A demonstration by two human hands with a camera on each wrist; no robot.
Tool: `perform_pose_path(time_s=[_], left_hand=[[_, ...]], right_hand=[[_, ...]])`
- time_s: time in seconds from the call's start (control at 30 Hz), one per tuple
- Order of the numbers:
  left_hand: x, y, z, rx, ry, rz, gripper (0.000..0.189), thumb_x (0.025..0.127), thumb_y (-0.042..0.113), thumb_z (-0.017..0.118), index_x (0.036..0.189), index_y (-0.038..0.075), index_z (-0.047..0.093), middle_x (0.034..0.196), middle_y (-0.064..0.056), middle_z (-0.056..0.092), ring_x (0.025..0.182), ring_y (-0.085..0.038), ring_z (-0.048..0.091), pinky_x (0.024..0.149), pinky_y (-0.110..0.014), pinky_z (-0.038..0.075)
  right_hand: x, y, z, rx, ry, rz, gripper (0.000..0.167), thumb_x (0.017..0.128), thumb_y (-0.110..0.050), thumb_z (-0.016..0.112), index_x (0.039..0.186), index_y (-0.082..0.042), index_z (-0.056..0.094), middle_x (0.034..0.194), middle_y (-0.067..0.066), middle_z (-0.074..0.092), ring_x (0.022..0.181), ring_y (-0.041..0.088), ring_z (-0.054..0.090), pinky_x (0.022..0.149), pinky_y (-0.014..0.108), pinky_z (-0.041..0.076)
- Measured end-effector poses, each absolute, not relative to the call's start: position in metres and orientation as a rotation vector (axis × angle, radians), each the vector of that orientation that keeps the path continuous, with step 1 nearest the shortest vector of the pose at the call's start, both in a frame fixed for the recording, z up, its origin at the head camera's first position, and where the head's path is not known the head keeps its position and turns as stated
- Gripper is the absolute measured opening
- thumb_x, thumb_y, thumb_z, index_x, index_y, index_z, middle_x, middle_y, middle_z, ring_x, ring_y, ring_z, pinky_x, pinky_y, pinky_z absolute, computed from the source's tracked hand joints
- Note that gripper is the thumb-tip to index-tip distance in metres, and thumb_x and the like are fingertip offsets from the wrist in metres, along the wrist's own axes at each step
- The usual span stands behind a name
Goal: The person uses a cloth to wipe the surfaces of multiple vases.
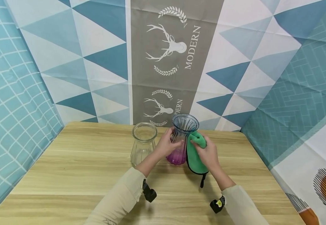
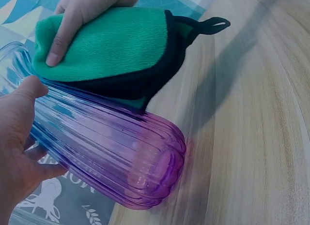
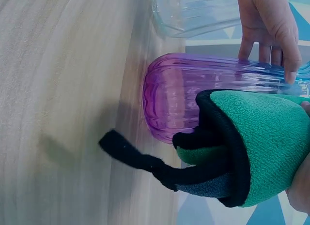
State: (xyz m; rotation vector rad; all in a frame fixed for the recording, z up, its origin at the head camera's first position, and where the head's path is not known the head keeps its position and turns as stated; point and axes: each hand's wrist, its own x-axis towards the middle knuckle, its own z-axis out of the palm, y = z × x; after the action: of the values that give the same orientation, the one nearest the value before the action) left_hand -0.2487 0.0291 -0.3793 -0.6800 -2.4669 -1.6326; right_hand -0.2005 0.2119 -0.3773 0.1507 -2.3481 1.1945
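A ribbed glass vase point(image 1: 178, 154), blue at the flared top and purple at the base, stands at the back of the table. My left hand point(image 1: 166, 144) grips it around the neck, with the thumb on the near side in the left wrist view. In my right hand point(image 1: 209, 154) is a folded green cloth point(image 1: 194, 155) with black edging and a hanging loop. Its folded top lies against the vase just under the rim, and the rest drapes along the vase's right side. The right wrist view shows the cloth point(image 3: 271, 138) partly covering the vase point(image 3: 169, 94).
A clear glass vase point(image 1: 143, 148) stands just left of the coloured one, partly behind my left forearm. Under everything is a wooden table point(image 1: 81, 175). A patterned cloth backdrop point(image 1: 106, 62) rises right behind its back edge, with hangings on both sides.
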Motion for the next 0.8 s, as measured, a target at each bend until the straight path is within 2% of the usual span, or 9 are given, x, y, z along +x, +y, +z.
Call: perform_pose_path(time_s=[0.63,0.8], left_hand=[[-0.251,0.029,-0.38,-0.698,-2.482,-1.615,0.063,0.083,0.019,0.066,0.137,0.003,0.039,0.132,-0.018,0.051,0.124,-0.032,0.049,0.105,-0.045,0.041],[-0.251,0.028,-0.38,-0.708,-2.492,-1.604,0.063,0.084,0.02,0.066,0.138,0.004,0.039,0.134,-0.017,0.05,0.126,-0.032,0.047,0.105,-0.045,0.04]], right_hand=[[-0.197,0.22,-0.412,0.135,-2.519,1.2,0.042,0.082,-0.015,0.072,0.121,-0.005,0.059,0.118,0.019,0.064,0.107,0.034,0.061,0.086,0.047,0.052],[-0.196,0.222,-0.412,0.152,-2.506,1.181,0.043,0.082,-0.014,0.072,0.121,-0.005,0.059,0.117,0.019,0.064,0.105,0.034,0.062,0.084,0.047,0.053]])
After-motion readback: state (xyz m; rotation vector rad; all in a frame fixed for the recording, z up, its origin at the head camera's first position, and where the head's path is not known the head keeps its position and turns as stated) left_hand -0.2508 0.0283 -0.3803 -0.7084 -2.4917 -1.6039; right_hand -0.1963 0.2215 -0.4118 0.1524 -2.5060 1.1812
